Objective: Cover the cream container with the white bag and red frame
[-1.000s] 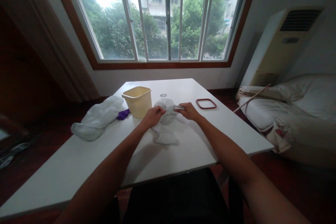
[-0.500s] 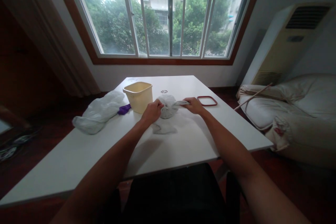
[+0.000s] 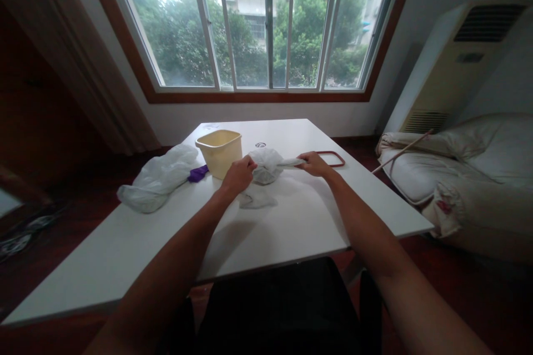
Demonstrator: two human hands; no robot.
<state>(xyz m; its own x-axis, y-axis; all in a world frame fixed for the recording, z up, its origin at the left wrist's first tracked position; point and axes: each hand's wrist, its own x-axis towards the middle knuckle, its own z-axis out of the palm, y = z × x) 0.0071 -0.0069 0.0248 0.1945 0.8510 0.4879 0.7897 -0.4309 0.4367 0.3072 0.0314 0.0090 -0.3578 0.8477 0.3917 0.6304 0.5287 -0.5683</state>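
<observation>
The fingers (image 3: 250,165) of our left hand (image 3: 238,176) pinch the near-left side of the bunched plastic bag (image 3: 266,168), and our right hand (image 3: 315,164) grips its drawn-out strip (image 3: 290,162), now farther right than a moment ago. The strip runs longer and straighter, so we judge the bag is being pulled tauter, though we cannot tell whether it is knotted. It sits over the desk (image 3: 310,216), between the yellow tub (image 3: 222,158) and the red frame (image 3: 339,161), partly hidden behind our right hand.
</observation>
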